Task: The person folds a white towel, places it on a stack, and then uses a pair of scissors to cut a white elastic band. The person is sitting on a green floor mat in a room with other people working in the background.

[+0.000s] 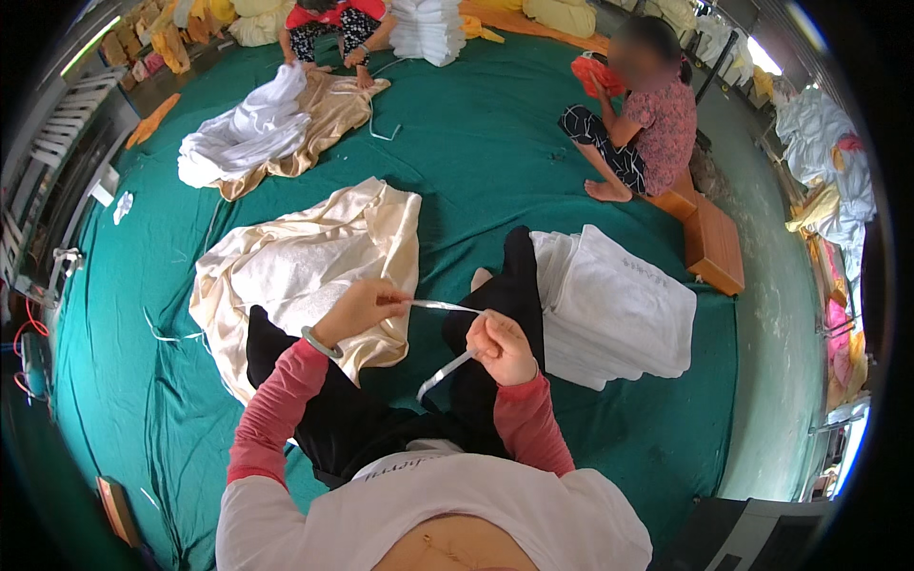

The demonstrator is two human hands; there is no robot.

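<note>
A narrow white ribbon-like strip (pixel 441 305) runs taut between my two hands, above my lap. My left hand (pixel 363 308) pinches one end between thumb and fingertips. The strip passes through my right hand (pixel 501 346), which is closed around it, and its loose tail hangs down to the left. Below and beyond my left hand lies a crumpled cream cloth (pixel 307 243), spread partly under my left leg. To the right of my right hand sits a stack of folded white cloths (pixel 614 300); the top one bears writing.
Green cloth (pixel 485 157) covers the floor. A person (pixel 650 121) holding red material sits by wooden boxes (pixel 714 243) at the right. Another person (pixel 335 36) crouches over white cloth (pixel 250 132) at the back. A tall white stack (pixel 427 32) stands nearby. A slatted rack (pixel 64 128) borders the left.
</note>
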